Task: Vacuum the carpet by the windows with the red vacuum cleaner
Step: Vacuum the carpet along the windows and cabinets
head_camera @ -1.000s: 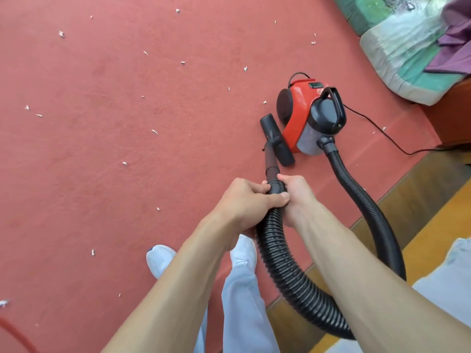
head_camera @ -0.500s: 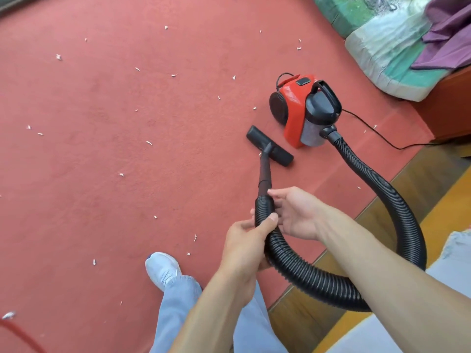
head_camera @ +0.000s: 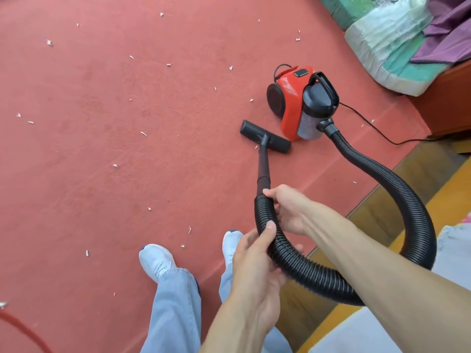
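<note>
The left hand [head_camera: 254, 263] grips the black corrugated hose [head_camera: 420, 220] from below, with the thumb pressed across the front of the ribs and the fingers curled behind. The right hand [head_camera: 290, 212] holds the same hose just above it, at the upper end. Its thumb lies over the collar where the hose meets the wand [head_camera: 263, 164], and its fingers pass behind the hose.

The wand slopes down and away to the floor nozzle [head_camera: 249, 129], which lies flat on the carpet [head_camera: 114, 174]. The red vacuum cleaner [head_camera: 290, 103] stands on the carpet just beyond the nozzle and to its right. The hose loops from its front out to the right and back to the hands.

A power cord [head_camera: 369, 123] runs from the cleaner towards the right. White scraps [head_camera: 143, 133] are scattered over the carpet. Two pale shoes [head_camera: 156, 261] stand on the carpet below the hands. Wooden floor [head_camera: 420, 169] borders the carpet on the right, and bedding [head_camera: 377, 47] lies at the upper right.
</note>
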`<state>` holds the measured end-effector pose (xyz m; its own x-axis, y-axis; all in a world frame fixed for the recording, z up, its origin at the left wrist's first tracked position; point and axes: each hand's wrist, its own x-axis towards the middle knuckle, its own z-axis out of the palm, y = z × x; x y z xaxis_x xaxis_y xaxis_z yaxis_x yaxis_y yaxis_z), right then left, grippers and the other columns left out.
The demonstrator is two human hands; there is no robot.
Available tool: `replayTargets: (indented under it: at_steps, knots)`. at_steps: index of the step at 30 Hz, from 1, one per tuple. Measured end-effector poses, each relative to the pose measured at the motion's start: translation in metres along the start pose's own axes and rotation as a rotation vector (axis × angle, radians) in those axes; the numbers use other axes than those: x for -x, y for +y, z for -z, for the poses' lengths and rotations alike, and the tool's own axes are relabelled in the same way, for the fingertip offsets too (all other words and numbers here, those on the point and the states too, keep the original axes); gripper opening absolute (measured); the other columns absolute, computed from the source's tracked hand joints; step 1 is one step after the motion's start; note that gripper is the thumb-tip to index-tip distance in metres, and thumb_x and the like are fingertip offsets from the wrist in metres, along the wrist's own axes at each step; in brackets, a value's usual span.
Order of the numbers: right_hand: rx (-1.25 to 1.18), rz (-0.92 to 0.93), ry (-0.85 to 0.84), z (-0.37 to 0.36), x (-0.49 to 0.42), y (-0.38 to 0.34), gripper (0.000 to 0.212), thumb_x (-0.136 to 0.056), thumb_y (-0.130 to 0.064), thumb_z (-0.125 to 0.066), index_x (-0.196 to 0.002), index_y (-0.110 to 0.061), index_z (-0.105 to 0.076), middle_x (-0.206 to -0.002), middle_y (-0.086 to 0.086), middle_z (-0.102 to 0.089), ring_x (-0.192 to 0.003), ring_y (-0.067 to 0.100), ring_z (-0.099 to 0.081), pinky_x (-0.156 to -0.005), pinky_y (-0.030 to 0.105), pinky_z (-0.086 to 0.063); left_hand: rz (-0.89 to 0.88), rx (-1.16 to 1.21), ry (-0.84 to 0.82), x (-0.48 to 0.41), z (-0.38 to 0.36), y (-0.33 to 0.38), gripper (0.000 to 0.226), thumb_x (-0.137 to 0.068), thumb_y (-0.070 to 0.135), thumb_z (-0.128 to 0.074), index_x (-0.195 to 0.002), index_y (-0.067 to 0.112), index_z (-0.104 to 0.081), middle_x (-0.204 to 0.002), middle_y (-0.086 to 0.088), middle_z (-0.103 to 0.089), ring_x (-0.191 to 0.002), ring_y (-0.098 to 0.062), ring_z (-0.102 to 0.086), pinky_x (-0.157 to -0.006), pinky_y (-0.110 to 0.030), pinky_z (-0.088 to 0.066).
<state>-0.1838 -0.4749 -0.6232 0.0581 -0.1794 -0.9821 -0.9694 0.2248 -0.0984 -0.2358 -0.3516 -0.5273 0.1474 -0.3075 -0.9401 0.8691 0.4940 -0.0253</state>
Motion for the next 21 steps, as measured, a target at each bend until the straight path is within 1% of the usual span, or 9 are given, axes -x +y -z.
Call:
replayTargets:
  at_steps: [2, 3, 7, 9, 11, 13, 15, 18, 21]
  knots:
    - [0.043, -0.036, -0.027, 0.007, 0.011, 0.003, 0.018, -0.099, -0.025, -0.049, -0.098, -0.008, -0.053, -0.074, 0.01, -0.055, -0.066, 0.025, -0.054, -0.065, 0.033, -0.048, 0.023, 0.005, -0.021, 0.009, 0.0, -0.004, 0.034, -0.089, 0.016, -0.07, -0.118, 0.004, -0.056, -0.089, -0.02, -0.063, -0.07, -0.035, -0.072, -0.061, -0.042, -0.061]
    - [0.072, -0.055, -0.043, 0.012, 0.017, 0.005, 0.019, -0.099, -0.026, -0.049, -0.098, -0.008, -0.053, -0.073, 0.011, -0.056, -0.065, 0.025, -0.054, -0.065, 0.033, -0.048, 0.038, 0.017, -0.035, 0.015, 0.001, -0.007, 0.037, -0.088, 0.015, -0.07, -0.119, 0.002, -0.054, -0.092, -0.022, -0.062, -0.07, -0.037, -0.071, -0.059, -0.042, -0.06]
    - [0.184, -0.109, -0.082, 0.028, 0.031, 0.013, 0.022, -0.1, -0.028, -0.049, -0.1, -0.007, -0.053, -0.074, 0.012, -0.058, -0.066, 0.024, -0.055, -0.067, 0.032, -0.048, 0.07, 0.088, -0.041, 0.028, -0.002, -0.026, 0.043, -0.085, 0.014, -0.072, -0.12, -0.002, -0.054, -0.097, -0.026, -0.061, -0.073, -0.04, -0.07, -0.064, -0.047, -0.061]
    - [0.212, -0.089, -0.073, 0.029, 0.027, 0.01, 0.021, -0.1, -0.028, -0.048, -0.1, -0.007, -0.053, -0.077, 0.013, -0.059, -0.068, 0.024, -0.056, -0.067, 0.032, -0.048, 0.064, 0.121, -0.022, 0.025, -0.005, -0.031, 0.043, -0.086, 0.018, -0.072, -0.121, -0.002, -0.057, -0.096, -0.024, -0.062, -0.076, -0.038, -0.071, -0.07, -0.048, -0.062]
    - [0.213, -0.05, -0.051, 0.023, 0.02, 0.004, 0.019, -0.101, -0.026, -0.048, -0.1, -0.008, -0.053, -0.079, 0.012, -0.058, -0.068, 0.023, -0.057, -0.065, 0.031, -0.048, 0.052, 0.134, -0.011, 0.017, -0.005, -0.03, 0.041, -0.088, 0.021, -0.07, -0.121, 0.0, -0.06, -0.097, -0.023, -0.063, -0.076, -0.032, -0.071, -0.074, -0.045, -0.062]
    - [0.204, -0.017, -0.031, 0.014, 0.011, 0.002, 0.016, -0.101, -0.025, -0.048, -0.098, -0.01, -0.053, -0.078, 0.011, -0.058, -0.067, 0.023, -0.056, -0.062, 0.03, -0.048, 0.035, 0.135, 0.015, 0.008, -0.001, -0.027, 0.04, -0.09, 0.022, -0.068, -0.123, 0.0, -0.061, -0.094, -0.021, -0.064, -0.075, -0.028, -0.071, -0.069, -0.039, -0.062]
    - [0.214, -0.009, -0.031, 0.005, 0.007, 0.005, 0.015, -0.101, -0.024, -0.048, -0.099, -0.01, -0.053, -0.077, 0.011, -0.058, -0.066, 0.023, -0.057, -0.059, 0.029, -0.048, 0.027, 0.134, 0.015, 0.005, 0.006, -0.024, 0.041, -0.09, 0.021, -0.068, -0.124, -0.001, -0.06, -0.092, -0.02, -0.063, -0.074, -0.028, -0.071, -0.065, -0.037, -0.062]
    - [0.224, -0.03, -0.052, -0.001, 0.017, 0.022, 0.015, -0.1, -0.023, -0.048, -0.102, -0.009, -0.053, -0.077, 0.011, -0.06, -0.064, 0.023, -0.058, -0.056, 0.027, -0.047, 0.024, 0.116, 0.033, 0.015, 0.022, -0.031, 0.046, -0.088, 0.018, -0.07, -0.127, -0.001, -0.056, -0.093, -0.021, -0.063, -0.072, -0.031, -0.073, -0.062, -0.039, -0.062]
    - [0.228, -0.094, -0.105, 0.005, 0.032, 0.043, 0.016, -0.101, -0.024, -0.049, -0.1, -0.009, -0.054, -0.076, 0.01, -0.06, -0.064, 0.021, -0.058, -0.056, 0.027, -0.047, 0.059, 0.145, 0.031, 0.033, 0.03, -0.046, 0.049, -0.082, 0.013, -0.072, -0.127, 0.003, -0.054, -0.095, -0.026, -0.062, -0.068, -0.038, -0.072, -0.062, -0.045, -0.062]
